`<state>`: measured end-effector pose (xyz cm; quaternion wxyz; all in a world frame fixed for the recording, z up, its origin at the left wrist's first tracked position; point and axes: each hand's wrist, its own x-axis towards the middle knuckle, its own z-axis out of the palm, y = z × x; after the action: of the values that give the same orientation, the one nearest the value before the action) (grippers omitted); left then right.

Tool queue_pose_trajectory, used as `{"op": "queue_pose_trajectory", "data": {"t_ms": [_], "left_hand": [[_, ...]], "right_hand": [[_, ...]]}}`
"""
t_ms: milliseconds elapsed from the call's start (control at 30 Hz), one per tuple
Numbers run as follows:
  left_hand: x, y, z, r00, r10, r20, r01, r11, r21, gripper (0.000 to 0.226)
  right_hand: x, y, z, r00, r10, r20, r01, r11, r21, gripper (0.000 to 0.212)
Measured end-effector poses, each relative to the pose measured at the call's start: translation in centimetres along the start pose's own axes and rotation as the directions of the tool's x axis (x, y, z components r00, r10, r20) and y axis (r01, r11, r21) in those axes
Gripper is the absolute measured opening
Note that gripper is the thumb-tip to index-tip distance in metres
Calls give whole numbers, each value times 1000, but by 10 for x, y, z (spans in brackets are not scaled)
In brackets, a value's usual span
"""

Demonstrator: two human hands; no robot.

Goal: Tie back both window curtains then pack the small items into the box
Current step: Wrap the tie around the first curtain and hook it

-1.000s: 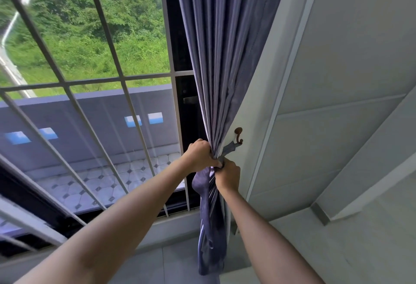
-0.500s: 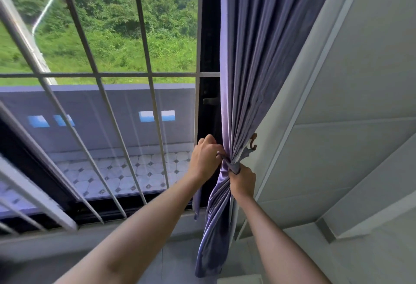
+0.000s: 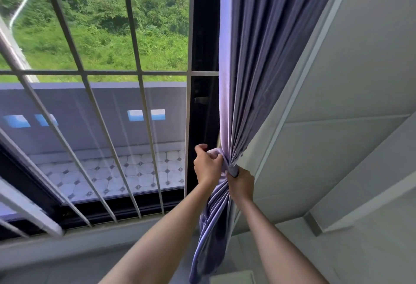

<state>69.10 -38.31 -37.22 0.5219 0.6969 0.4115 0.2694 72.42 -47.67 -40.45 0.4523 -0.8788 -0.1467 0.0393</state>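
Note:
A purple-grey curtain [image 3: 258, 70] hangs at the right side of the window, gathered into a tight bunch at hand height. My left hand [image 3: 206, 164] grips a fold of curtain cloth on the bunch's left side. Just to its right and slightly lower, my right hand [image 3: 242, 184] grips the gathered waist, where a dark band of the tieback shows between the fingers. The wall hook is hidden behind the cloth. Below my hands the curtain's tail [image 3: 209, 234] hangs loose. No box or small items are in view.
A barred window [image 3: 139, 112] fills the left, with a dark frame post [image 3: 202, 108] beside the curtain. A pale wall [image 3: 337, 126] rises on the right, close to my right hand. A tiled balcony and greenery lie outside.
The view has swung left and closer. The brown hook and tieback end, seen beside the curtain before, are now covered by cloth. My left hand has lifted a fold of fabric.

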Motion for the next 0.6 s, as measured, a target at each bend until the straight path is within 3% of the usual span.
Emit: {"op": "queue_pose_trajectory", "data": {"t_ms": [200,467,600], "left_hand": [[-1,8,15,944,-324,-60,298,918,-260,8],[9,19,23,956,-293,-19,268,896,-355,8],[23,26,28,991,-102,90,123,954,-273,12]], "right_hand": [[2,6,1,999,44,2,-44,999,29,16],[1,6,-4,1000,1,-17,-1,1000,31,16],[2,5,-7,1000,17,-10,-16,998,57,17]]}}
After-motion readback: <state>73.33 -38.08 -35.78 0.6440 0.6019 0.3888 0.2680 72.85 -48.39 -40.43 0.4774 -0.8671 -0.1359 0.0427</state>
